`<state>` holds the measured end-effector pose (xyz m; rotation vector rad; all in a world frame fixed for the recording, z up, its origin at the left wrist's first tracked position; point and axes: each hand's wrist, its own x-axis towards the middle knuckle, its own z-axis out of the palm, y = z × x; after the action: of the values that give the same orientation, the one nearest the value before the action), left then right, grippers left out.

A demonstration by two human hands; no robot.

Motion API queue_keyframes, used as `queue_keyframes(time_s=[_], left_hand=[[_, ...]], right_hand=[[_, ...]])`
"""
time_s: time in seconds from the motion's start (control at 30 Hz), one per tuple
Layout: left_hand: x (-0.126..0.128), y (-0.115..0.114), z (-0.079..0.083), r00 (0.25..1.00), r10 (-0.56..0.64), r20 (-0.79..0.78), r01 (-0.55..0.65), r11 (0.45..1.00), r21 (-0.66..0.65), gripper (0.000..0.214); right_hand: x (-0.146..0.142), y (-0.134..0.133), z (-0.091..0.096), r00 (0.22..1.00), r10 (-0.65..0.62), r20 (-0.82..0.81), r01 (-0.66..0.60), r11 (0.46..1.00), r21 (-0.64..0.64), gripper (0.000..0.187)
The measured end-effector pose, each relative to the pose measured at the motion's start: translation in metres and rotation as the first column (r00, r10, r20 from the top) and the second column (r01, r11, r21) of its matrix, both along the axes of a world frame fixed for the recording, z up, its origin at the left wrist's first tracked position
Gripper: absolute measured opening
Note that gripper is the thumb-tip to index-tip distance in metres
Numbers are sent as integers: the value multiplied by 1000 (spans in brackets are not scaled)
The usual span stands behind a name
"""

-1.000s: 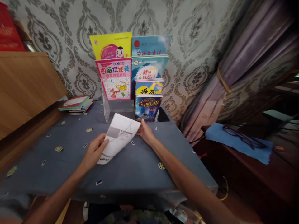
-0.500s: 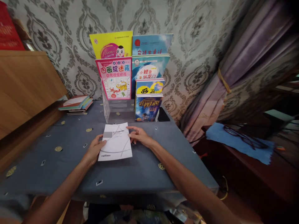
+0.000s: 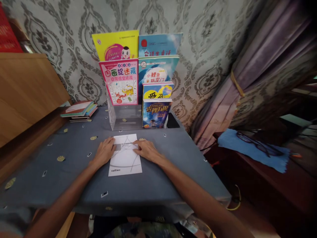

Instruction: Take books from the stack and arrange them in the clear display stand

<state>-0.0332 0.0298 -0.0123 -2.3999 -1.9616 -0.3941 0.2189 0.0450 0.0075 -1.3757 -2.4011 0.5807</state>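
A white booklet (image 3: pixel 125 158) with thin grey curved lines, a grey block and small dark print lies on the blue-grey tablecloth in front of me. My left hand (image 3: pixel 105 151) rests palm down at its left edge, fingers stretched forward and fingertips touching the cover's side. On the opposite side, my right hand (image 3: pixel 147 150) reaches in over the right edge. Its index finger and thumb are apart on the cover, with the other fingers partly hidden beneath the hand. Neither hand grips the booklet.
Behind the booklet stands a clear acrylic rack (image 3: pixel 126 124) with several upright books, including a pink one (image 3: pixel 121 82) and a dark blue one (image 3: pixel 156 114). A black phone (image 3: pixel 172 121) lies beside it. At left is a book stack (image 3: pixel 80 111); at right, glasses (image 3: pixel 257 142) on a blue cloth (image 3: pixel 230 145).
The booklet, held slightly raised between both hands before, has come down onto the table. My left hand has flattened along its left edge, and my right fingers have moved further onto the cover.
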Motion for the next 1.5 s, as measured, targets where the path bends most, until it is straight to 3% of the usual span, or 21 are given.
queue_keyframes(time_s=[0.3,0.67,1.0,1.13,1.5], left_hand=[[0,9,-2,1000,-12,-19,12,1000,0,38],[24,31,-16,979,-191,71,187,980,65,35],[59,52,-9,913,-399,81,399,917,26,48],[65,56,-11,904,-422,71,421,906,29,55],[63,54,-14,886,-452,105,449,892,55,51]], right_hand=[[1,9,-13,996,84,14,-85,975,204,25],[2,11,-18,982,166,-88,-141,961,240,18],[4,14,-20,980,172,-96,-145,960,241,18],[3,15,-21,975,184,-127,-148,958,246,16],[2,14,-18,975,160,-154,-118,961,251,20]])
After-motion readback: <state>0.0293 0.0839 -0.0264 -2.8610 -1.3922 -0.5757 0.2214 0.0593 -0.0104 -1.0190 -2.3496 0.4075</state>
